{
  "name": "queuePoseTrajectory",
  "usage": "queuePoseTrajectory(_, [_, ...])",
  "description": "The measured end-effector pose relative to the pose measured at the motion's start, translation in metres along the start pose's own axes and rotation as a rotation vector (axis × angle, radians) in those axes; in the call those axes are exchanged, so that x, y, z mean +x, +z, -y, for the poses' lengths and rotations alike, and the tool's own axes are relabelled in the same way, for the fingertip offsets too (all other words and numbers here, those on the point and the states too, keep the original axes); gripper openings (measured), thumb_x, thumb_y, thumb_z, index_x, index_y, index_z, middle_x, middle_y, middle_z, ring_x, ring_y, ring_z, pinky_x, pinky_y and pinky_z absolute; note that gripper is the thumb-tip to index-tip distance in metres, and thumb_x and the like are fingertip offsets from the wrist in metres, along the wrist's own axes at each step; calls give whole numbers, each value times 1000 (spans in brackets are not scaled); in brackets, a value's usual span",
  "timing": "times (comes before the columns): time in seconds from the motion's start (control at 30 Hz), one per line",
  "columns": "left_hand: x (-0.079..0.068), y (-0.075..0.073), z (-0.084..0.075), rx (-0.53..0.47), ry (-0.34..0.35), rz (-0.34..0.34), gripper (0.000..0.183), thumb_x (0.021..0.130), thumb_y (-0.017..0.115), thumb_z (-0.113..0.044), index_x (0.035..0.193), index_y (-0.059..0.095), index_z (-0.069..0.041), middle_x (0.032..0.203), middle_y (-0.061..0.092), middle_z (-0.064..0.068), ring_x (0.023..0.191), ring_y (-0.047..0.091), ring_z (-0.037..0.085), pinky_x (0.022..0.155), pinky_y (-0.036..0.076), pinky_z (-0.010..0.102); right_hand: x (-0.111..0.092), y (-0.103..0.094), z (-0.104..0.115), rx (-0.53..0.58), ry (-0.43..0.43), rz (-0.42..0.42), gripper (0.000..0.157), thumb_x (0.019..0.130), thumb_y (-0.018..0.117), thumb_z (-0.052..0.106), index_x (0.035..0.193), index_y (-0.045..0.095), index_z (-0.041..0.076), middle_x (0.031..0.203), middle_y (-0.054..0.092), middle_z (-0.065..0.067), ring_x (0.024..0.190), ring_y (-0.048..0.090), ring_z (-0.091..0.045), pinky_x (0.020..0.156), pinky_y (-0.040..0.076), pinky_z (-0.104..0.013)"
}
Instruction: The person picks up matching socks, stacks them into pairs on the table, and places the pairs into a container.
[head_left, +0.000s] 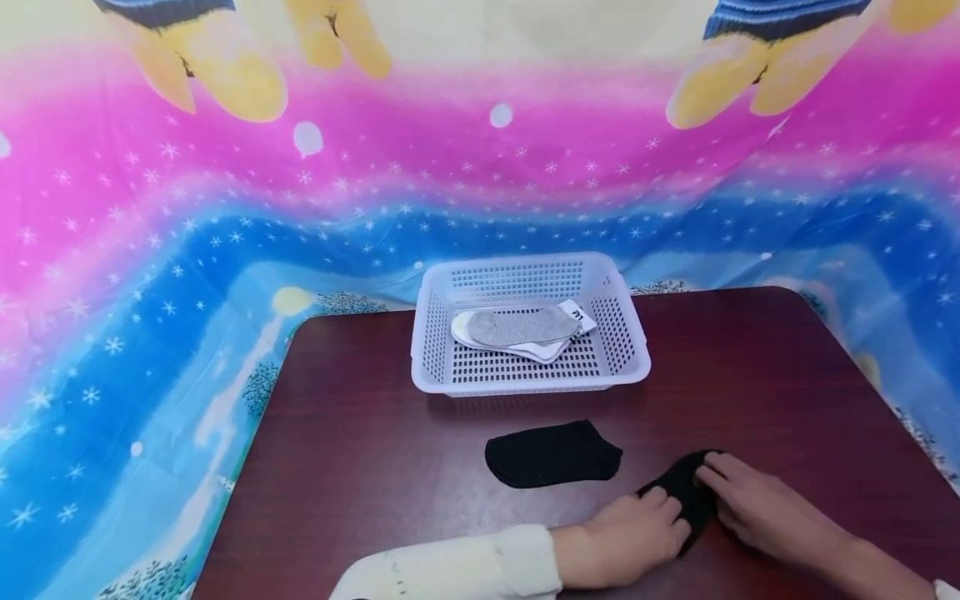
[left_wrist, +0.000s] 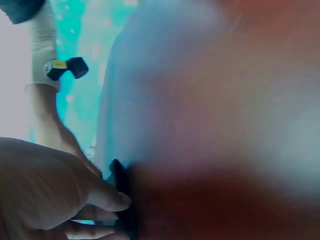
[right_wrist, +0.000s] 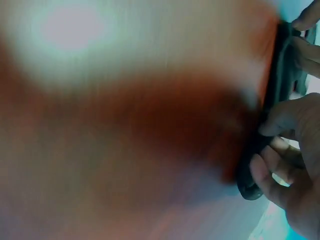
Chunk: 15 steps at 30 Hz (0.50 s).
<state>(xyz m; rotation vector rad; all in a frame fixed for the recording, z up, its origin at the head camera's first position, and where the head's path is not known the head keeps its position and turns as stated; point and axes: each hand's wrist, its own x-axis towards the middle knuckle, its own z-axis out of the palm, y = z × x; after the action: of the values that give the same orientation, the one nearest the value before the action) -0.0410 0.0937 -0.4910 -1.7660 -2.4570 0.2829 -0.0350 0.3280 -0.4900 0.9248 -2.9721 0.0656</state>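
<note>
A black sock (head_left: 684, 487) lies at the table's front right, between both hands. My left hand (head_left: 637, 537), in a cream sleeve, holds its near side with curled fingers. At its far right end my right hand (head_left: 761, 504) grips the fabric. In the left wrist view, thumb and fingers of the left hand (left_wrist: 55, 195) pinch the dark sock (left_wrist: 126, 205). The right wrist view has the right hand (right_wrist: 300, 150) holding the sock edge-on (right_wrist: 275, 90). A second black sock (head_left: 555, 454) lies flat to the left of the hands.
Behind the socks stands a white plastic basket (head_left: 531, 387) holding a grey sock (head_left: 521, 327) and white socks (head_left: 461, 329), with a printed label (head_left: 577, 314). The dark red-brown table (head_left: 360, 467) borders a colourful patterned cloth backdrop (head_left: 480, 158).
</note>
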Motion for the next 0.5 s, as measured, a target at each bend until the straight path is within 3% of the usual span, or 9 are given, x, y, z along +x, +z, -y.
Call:
queuePoseTrajectory(0.13, [-43,7,6,-144,4,0,24,93,61,-32,116,57,-28,111,50,-12,98,43,4,68,47,14,-2,-1,29,133,27,147,35,81,74,24,114,63,16,117,58,-2,102,60,-17,73,54,-33])
queuePoseTrajectory(0.2, [-65,12,10,-179,-25,-31,25,89,65,-32,113,59,-27,109,50,-11,97,44,3,73,47,14,-1,2,41,218,-20,147,29,85,71,28,111,62,20,111,54,6,94,55,-7,68,51,-26])
queuePoseTrajectory(0.37, [-116,21,16,-216,-149,-138,17,94,55,-39,98,64,-24,98,52,-9,91,46,5,73,44,14,11,17,69,338,-240,-31,24,85,73,28,105,59,26,100,43,16,84,37,6,62,35,-11])
queuePoseTrajectory(0.5, [-146,26,19,-155,-257,-180,25,94,53,-45,88,63,-23,93,52,-7,89,47,8,67,42,18,27,24,92,298,-338,-142,30,80,76,25,105,61,26,104,46,15,88,38,6,69,32,-4])
